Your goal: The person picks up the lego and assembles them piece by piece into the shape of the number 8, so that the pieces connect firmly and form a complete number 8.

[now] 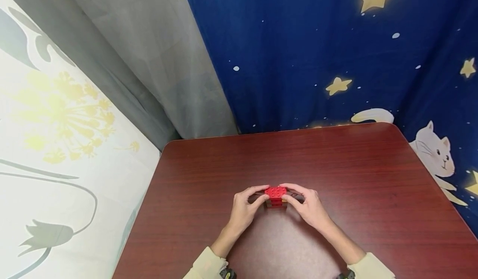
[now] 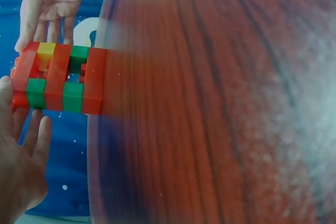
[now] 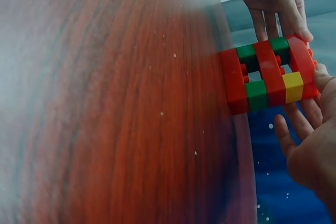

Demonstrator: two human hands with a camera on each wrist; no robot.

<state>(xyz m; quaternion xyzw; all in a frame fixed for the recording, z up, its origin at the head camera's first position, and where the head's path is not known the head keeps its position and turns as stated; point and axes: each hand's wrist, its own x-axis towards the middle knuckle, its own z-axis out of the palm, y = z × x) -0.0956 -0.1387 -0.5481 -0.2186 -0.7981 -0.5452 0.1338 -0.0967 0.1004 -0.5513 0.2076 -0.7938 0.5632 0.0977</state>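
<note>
A stack of toy building bricks [image 1: 275,202] stands upright on the table. Three long red layers make it up, the top one being a red brick [image 1: 276,192] with studs showing. Between the upper two layers sit a yellow brick [image 3: 293,86] on the right and a green brick [image 2: 36,93] on the left; two green bricks separate the lower two. My left hand [image 1: 242,207] holds the left end of the top red brick between thumb and fingers. At its right end, my right hand [image 1: 312,206] does likewise. Gaps show between the small bricks.
The reddish-brown wooden table [image 1: 209,167] extends around the stack, its far edge well beyond the hands. Behind it hang a grey curtain [image 1: 157,63] and a blue star-patterned curtain [image 1: 291,55]. A white patterned cloth [image 1: 67,146] hangs at the left.
</note>
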